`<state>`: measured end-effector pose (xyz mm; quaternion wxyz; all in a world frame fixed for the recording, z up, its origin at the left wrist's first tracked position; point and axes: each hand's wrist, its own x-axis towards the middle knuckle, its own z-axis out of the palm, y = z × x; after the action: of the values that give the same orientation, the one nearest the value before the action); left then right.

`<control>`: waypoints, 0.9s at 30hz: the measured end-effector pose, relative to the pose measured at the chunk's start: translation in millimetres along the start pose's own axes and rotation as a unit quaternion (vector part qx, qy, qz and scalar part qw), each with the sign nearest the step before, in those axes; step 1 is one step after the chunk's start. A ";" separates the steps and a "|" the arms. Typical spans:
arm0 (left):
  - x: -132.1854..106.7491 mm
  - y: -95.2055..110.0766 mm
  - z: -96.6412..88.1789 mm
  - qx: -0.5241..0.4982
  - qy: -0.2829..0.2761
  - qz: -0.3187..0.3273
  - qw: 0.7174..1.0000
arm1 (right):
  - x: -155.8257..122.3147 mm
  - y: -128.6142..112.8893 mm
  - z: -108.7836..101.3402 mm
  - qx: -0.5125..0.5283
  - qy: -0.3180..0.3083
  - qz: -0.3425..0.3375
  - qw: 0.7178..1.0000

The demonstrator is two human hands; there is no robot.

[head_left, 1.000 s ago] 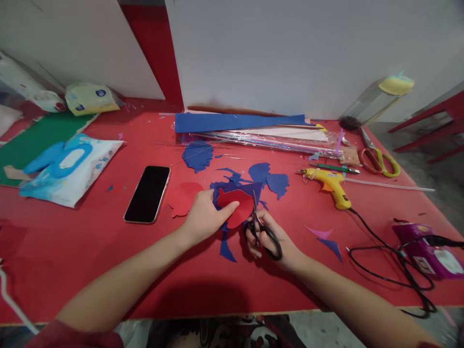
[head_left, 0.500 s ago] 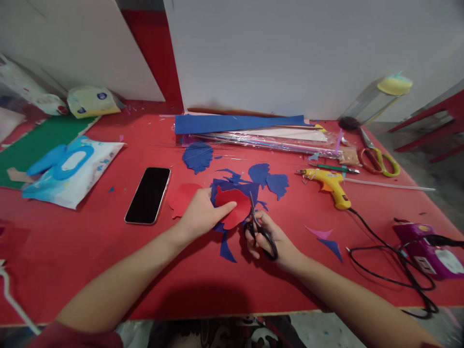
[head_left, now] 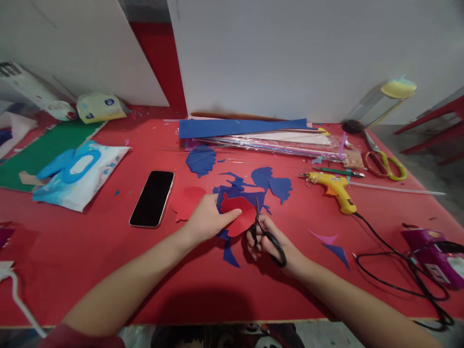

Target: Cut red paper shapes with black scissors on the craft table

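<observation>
My left hand [head_left: 211,216] pinches a red paper cutout [head_left: 239,224] with the thumb on top; its outline is rounded with a jagged end. A dark blue sheet [head_left: 246,194] lies behind and under it; whether the hand holds that too, I cannot tell. My right hand [head_left: 270,241] grips black-handled scissors [head_left: 277,249], blades pointing away from me at the right edge of the red cutout. Left of them, another red cutout [head_left: 186,200] lies partly under my left hand. Blue cutouts [head_left: 201,161] and blue scraps [head_left: 230,255] lie around the hands on the red table [head_left: 203,295].
A phone [head_left: 152,199] and a wipes pack [head_left: 81,169] lie to the left. At right are a yellow glue gun [head_left: 335,188], a purple power box [head_left: 431,253] with a black cable [head_left: 389,290], and larger scissors [head_left: 386,162]. Blue strips [head_left: 239,128] lie at the back.
The whole view has shifted slightly, so everything sits a little lower and further right. Both hands keep their grips; the scissors stay at the red cutout's right edge.
</observation>
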<state>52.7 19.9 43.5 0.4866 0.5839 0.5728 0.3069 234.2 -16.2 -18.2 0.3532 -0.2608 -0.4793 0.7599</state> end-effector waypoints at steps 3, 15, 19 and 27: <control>0.3 -1.7 0.6 -0.017 -0.002 -0.003 1.000 | -0.6 1.0 -1.1 -0.002 0.000 -0.002 1.000; 1.3 -8.0 6.0 -0.085 0.006 -0.025 0.996 | -1.3 -0.6 1.3 -0.005 0.027 -0.004 1.000; 1.1 -9.0 7.3 -0.100 0.005 -0.022 0.995 | -0.3 -2.1 3.0 -0.002 0.025 0.003 1.000; -0.2 -4.7 5.1 -0.098 -0.002 -0.028 0.995 | -0.3 -4.8 4.8 -0.005 0.022 -0.002 1.000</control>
<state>55.6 18.1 37.5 0.5509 0.5180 0.5550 0.3467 232.2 -17.6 -11.9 0.3639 -0.2781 -0.4762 0.7506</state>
